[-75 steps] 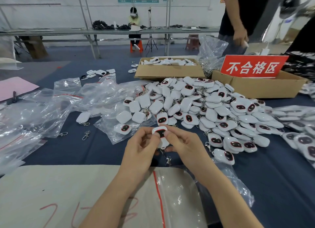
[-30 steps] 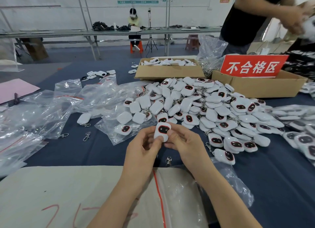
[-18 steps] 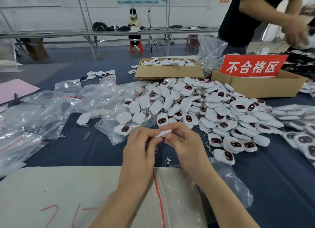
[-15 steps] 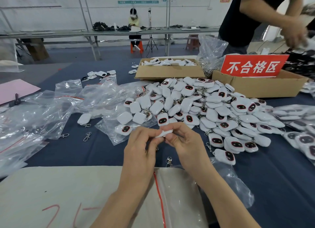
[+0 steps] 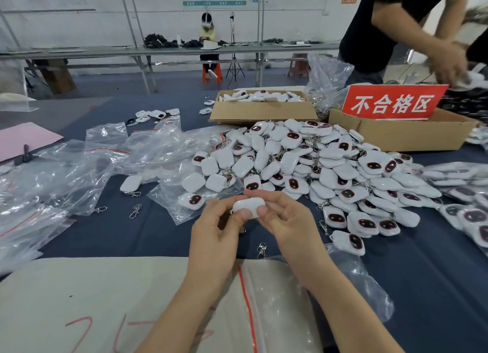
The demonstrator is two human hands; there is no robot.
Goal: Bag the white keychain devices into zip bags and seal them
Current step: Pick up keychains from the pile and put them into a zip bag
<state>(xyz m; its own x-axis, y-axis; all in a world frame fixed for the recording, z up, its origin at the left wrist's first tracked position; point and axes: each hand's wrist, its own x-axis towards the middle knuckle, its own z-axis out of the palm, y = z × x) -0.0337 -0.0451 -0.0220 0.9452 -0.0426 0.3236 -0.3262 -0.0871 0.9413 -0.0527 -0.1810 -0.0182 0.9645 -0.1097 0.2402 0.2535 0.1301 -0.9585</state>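
Covering the table (image 5: 435, 286) is a dark blue cloth, and along its near edge lies a beige sheet (image 5: 92, 300) marked with red strokes. A broad heap of white keychain devices (image 5: 317, 167) fills the middle and right. Some show dark, red-rimmed faces and others their plain backs. Left of the heap sprawl crumpled clear zip bags (image 5: 66, 173) with red seal strips. One open bag (image 5: 169, 194) at the heap's near-left edge bears a few devices, whether in it or on it I cannot tell.

Behind the heap stand two cardboard boxes. The far box (image 5: 261, 112) is full of more devices, and the right box (image 5: 396, 136) carries a red sign (image 5: 390, 104) with white characters. A person in a black shirt (image 5: 369, 35) stands beyond it, hands blurred. Filled bags (image 5: 470, 215) lie along the right edge.

A flat zip bag (image 5: 264, 300) with a red strip lies on the beige sheet under both forearms, which hide part of it.

The left hand (image 5: 214, 236) and right hand (image 5: 285, 220) meet above the cloth on the near side of the heap. Together they pinch one device (image 5: 249, 204) between thumbs and fingertips, white side up.

A loose metal clasp (image 5: 261, 249) lies on the cloth between the hands and the flat bag. Two more clasps (image 5: 135, 211) lie further left.
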